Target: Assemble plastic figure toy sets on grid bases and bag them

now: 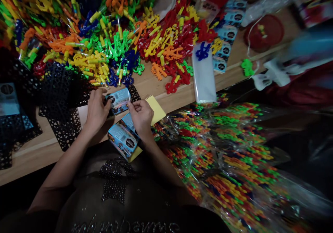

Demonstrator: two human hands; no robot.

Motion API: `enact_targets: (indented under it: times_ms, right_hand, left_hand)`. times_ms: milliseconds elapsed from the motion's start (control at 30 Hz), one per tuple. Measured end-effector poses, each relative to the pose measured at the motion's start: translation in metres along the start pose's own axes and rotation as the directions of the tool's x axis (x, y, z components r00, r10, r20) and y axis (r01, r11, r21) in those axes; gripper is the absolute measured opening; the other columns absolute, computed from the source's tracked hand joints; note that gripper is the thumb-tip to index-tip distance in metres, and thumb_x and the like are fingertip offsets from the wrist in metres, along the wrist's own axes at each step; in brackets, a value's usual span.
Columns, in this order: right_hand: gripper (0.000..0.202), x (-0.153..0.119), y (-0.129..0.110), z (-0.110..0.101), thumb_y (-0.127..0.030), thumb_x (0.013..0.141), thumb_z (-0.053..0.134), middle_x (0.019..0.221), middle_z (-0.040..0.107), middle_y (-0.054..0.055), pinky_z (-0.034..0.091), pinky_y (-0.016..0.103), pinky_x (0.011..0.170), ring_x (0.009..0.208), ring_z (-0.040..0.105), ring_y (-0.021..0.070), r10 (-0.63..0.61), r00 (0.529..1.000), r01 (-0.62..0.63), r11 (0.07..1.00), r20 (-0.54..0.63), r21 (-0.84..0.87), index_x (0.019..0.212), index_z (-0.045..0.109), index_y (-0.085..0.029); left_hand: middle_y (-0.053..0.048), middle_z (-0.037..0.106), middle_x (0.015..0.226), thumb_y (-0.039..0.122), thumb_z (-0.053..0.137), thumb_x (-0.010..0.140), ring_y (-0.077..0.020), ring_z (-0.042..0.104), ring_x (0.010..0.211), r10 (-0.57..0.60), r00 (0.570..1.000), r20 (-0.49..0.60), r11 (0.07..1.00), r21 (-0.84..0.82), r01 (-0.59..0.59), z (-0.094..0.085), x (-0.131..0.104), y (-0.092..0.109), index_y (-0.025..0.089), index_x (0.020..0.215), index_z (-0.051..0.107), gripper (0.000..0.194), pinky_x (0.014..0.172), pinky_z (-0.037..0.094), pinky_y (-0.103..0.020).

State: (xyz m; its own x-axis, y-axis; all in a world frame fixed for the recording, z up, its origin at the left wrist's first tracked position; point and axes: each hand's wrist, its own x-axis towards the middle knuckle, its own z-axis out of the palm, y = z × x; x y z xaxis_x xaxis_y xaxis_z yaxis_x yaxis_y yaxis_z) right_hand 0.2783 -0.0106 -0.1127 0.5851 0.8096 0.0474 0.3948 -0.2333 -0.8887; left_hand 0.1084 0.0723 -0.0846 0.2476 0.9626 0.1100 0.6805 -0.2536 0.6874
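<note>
My left hand [96,108] is closed at the left end of a blue printed label [119,99], its thumb on the surface. My right hand [142,116] pinches the same label's right edge between thumb and fingers. The label lies over a black perforated plastic piece [135,93] at the table edge. Below my right hand, a folded strip of similar blue labels [122,138] with a yellow back [156,109] hangs over the edge. Left of my left hand are more black perforated pieces [63,130], some stacked.
A large pile of colourful plastic figures [111,42] covers the back of the wooden table [177,99]. Transparent bags [204,82] and another label strip [227,43] lie to the right. Filled plastic bags of coloured pieces [221,156] stand below the table, beside a white-shod foot [275,74].
</note>
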Motion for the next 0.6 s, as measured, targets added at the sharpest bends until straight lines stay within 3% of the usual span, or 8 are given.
enact_targets:
  times_ms: [167, 267, 400, 500, 600]
  right_hand:
    - [0.024, 0.001, 0.004, 0.002, -0.04, 0.091, 0.077, 0.077, 0.066, -0.002, 0.052, 0.033, 0.073, 0.073, 0.061, 0.0164, 0.02, 1.0, -0.02, 1.0, 0.007, -0.005, 0.081, 0.062, -0.024]
    - [0.026, 0.003, 0.003, 0.002, -0.041, 0.088, 0.08, 0.077, 0.065, -0.003, 0.051, 0.033, 0.072, 0.071, 0.061, 0.016, 0.063, 0.998, -0.063, 0.998, 0.017, -0.013, 0.086, 0.061, -0.024]
    - [0.044, 0.006, 0.0, 0.0, -0.04, 0.076, 0.092, 0.072, 0.061, -0.008, 0.049, 0.032, 0.07, 0.067, 0.061, 0.0155, 0.141, 0.99, -0.141, 0.99, 0.016, -0.022, 0.101, 0.058, -0.025]
    - [0.044, 0.007, -0.001, -0.001, -0.04, 0.077, 0.092, 0.073, 0.061, -0.007, 0.049, 0.032, 0.071, 0.071, 0.061, 0.016, 0.116, 0.992, -0.115, 0.993, 0.047, -0.029, 0.101, 0.057, -0.026]
    - [0.038, 0.007, 0.0, -0.002, -0.04, 0.08, 0.089, 0.074, 0.061, -0.006, 0.048, 0.033, 0.07, 0.071, 0.061, 0.0164, 0.107, 0.992, -0.104, 0.994, 0.071, -0.045, 0.097, 0.058, -0.026]
  left_hand:
    - [-0.008, 0.062, 0.11, 0.012, 0.068, 0.086, -0.0265, 0.066, 0.095, 0.044, 0.996, 0.081, 0.993, 0.104, -0.052, 0.002, 0.006, 0.003, 0.022, 0.111, 0.066, 0.026, 0.09, 0.056, -0.042]
    - [-0.009, 0.062, 0.111, 0.013, 0.066, 0.09, -0.0267, 0.066, 0.091, 0.034, 0.989, 0.143, 0.979, 0.194, -0.062, -0.002, 0.005, 0.009, 0.022, 0.11, 0.067, 0.022, 0.084, 0.055, -0.041]
    - [-0.011, 0.063, 0.112, 0.022, 0.064, 0.095, -0.0287, 0.065, 0.089, 0.023, 0.979, 0.203, 0.955, 0.286, -0.081, -0.008, -0.006, 0.019, 0.021, 0.109, 0.069, 0.015, 0.077, 0.051, -0.041]
    - [-0.015, 0.066, 0.12, 0.028, 0.065, 0.099, -0.0367, 0.062, 0.106, 0.077, 0.98, 0.184, 0.942, 0.31, -0.132, -0.008, -0.018, 0.023, 0.022, 0.113, 0.072, 0.018, 0.088, 0.049, -0.05]
    - [-0.016, 0.066, 0.137, 0.036, 0.072, 0.096, -0.0433, 0.052, 0.122, 0.099, 0.991, 0.095, 0.931, 0.342, -0.126, -0.01, -0.03, 0.022, 0.026, 0.126, 0.072, 0.031, 0.097, 0.043, -0.058]
